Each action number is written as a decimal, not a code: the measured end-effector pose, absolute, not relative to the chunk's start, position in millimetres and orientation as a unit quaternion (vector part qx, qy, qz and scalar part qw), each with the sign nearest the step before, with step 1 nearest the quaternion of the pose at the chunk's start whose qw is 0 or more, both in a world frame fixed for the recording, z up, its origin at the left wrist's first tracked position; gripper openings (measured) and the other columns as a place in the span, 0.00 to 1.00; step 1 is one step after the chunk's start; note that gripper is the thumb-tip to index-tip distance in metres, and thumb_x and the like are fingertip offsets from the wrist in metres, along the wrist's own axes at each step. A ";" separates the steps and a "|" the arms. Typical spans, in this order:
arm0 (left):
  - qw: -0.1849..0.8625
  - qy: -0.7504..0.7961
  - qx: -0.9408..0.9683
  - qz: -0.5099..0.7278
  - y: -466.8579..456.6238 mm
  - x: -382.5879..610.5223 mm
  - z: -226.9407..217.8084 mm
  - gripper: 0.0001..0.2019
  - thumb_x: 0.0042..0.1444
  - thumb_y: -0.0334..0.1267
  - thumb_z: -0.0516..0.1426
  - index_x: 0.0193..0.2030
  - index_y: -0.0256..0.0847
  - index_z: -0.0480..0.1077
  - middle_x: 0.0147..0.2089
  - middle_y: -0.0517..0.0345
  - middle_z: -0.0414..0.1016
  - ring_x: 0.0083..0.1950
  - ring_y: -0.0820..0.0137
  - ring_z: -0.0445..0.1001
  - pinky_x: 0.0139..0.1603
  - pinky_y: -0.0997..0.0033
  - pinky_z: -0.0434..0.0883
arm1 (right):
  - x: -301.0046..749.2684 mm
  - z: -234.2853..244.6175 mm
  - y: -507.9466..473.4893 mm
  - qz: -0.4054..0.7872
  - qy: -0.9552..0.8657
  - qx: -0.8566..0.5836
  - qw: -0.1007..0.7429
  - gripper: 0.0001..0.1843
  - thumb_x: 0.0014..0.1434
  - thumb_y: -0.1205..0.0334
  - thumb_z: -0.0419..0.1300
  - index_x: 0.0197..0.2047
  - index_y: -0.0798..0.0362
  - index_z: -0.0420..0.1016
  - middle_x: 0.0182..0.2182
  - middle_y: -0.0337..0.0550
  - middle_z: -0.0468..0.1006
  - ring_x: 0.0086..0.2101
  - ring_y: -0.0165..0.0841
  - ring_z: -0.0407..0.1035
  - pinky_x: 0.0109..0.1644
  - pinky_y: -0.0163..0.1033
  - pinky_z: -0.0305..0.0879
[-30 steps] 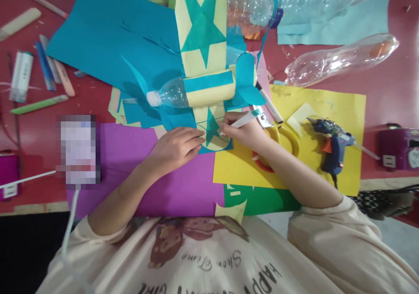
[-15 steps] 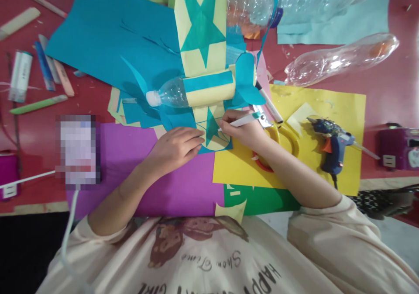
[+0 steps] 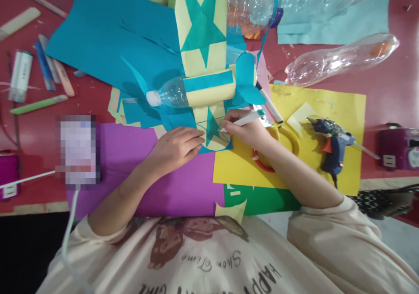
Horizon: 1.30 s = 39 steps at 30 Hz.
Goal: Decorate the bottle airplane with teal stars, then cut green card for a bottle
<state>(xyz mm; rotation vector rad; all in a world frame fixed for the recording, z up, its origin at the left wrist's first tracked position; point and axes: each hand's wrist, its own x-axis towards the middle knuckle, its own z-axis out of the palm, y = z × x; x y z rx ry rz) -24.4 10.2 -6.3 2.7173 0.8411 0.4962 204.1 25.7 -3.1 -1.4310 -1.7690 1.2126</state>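
A paper-and-bottle aeroplane (image 3: 203,88) lies on the red table, with pale yellow wings that carry teal stars and a clear bottle nose pointing left. My right hand (image 3: 247,130) pinches a white pen (image 3: 244,120), its tip on the near wing's teal star (image 3: 212,128). My left hand (image 3: 176,147) rests palm down on the purple sheet (image 3: 157,176), fingers loosely curled, fingertips pressing the wing's left edge.
A blue glue gun (image 3: 330,143) and yellow-handled scissors (image 3: 281,139) lie on the yellow sheet (image 3: 327,106) at right. Clear plastic bottles (image 3: 340,58) lie at the back right. A large blue sheet (image 3: 111,36) lies at the back left, with pens and sticks (image 3: 42,73) beside it.
The pen tip has shifted slightly along the star on the near wing. My left hand has stayed put.
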 end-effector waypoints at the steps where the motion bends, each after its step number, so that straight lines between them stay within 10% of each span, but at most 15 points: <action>1: 0.128 0.290 0.933 0.169 10.1 -24.4 -6.3 0.15 0.69 0.34 0.48 0.45 0.37 0.77 0.49 0.49 0.81 0.51 0.63 0.79 0.51 0.62 0.75 | 204.3 -3.6 25.9 0.447 -0.657 -0.536 0.286 0.12 0.53 0.62 0.53 0.20 0.50 0.58 0.18 0.35 0.64 0.23 0.27 0.57 0.28 0.36 0.51; 39: 0.147 0.300 0.930 0.153 9.5 -24.5 -6.3 0.14 0.68 0.33 0.49 0.46 0.38 0.77 0.50 0.49 0.80 0.52 0.63 0.78 0.53 0.61 0.75 | 203.4 -3.8 26.8 0.429 -0.664 -0.550 0.270 0.12 0.53 0.64 0.54 0.20 0.51 0.58 0.18 0.34 0.62 0.23 0.27 0.56 0.29 0.36 0.51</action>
